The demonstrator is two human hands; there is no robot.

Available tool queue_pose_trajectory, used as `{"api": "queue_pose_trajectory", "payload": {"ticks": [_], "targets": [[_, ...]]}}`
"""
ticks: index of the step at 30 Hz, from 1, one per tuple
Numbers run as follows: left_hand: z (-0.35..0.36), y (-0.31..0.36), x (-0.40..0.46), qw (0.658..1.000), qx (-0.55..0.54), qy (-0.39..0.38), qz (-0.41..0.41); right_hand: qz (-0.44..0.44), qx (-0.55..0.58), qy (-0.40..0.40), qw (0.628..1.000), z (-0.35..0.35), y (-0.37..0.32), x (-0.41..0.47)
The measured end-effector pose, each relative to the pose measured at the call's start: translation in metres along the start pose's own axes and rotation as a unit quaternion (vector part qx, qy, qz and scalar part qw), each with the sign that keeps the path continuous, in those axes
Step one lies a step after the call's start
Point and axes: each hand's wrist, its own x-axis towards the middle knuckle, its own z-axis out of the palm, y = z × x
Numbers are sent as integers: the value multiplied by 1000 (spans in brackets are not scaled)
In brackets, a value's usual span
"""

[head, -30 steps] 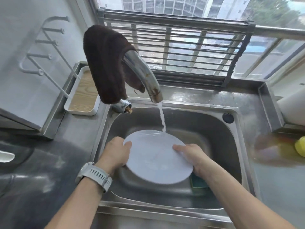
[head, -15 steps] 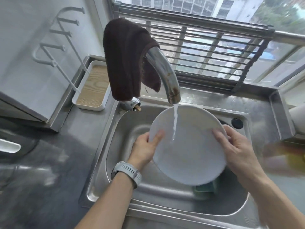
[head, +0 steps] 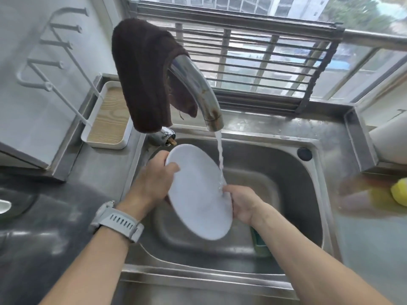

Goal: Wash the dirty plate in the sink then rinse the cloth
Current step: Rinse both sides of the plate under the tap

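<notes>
Plate (head: 198,192) now tilted steeper than half-second ago, over sink (head: 286,172), stream hitting right rim. Left hand (head: 154,183), right hand (head: 242,203) grip opposite rims; right fingers probably curled behind. Rinsing continues; cloth (head: 143,75) untouched on faucet (head: 198,91).

Sink (head: 308,194): brushed steel, showing a dull sheen. Tap (head: 198,93): polished metal, gleaming, carrying rusty staining near the spout. Cloth (head: 143,80): dark brown terry, hanging matt and nubbly. Plate (head: 198,194): white, smooth, looking glazed and wet. Tray (head: 105,144): white glossy rim, holding a wood-grain insert. Watch strap (head: 119,221): pale grey, matt, looking rubbery. Counter (head: 44,227): steel, reflecting softly.
</notes>
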Motion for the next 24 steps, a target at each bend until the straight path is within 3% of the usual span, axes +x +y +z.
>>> {"api": "queue_pose_trajectory", "payload": {"ticks": [5, 10, 14, 17, 21, 24], "targets": [[-22, -23, 5, 992, -17, -55, -109, -48, -130, 41, 990, 25, -6, 7], [-9, -56, 3, 982, -74, -72, -155, -141, -283, 145, 938, 2, -20, -13], [21, -51, -3, 983, -71, -91, -144, -200, -272, 202, 919, -36, -21, -36], [43, -38, -8, 982, -60, -120, -130, -207, -225, 205, 930, -63, -18, -52], [58, -27, -5, 974, -94, -139, -151, -149, -173, 169, 959, -88, -18, -59], [55, -19, -1, 970, -147, -106, -162, -84, -111, 116, 983, -85, -16, -43]]}}
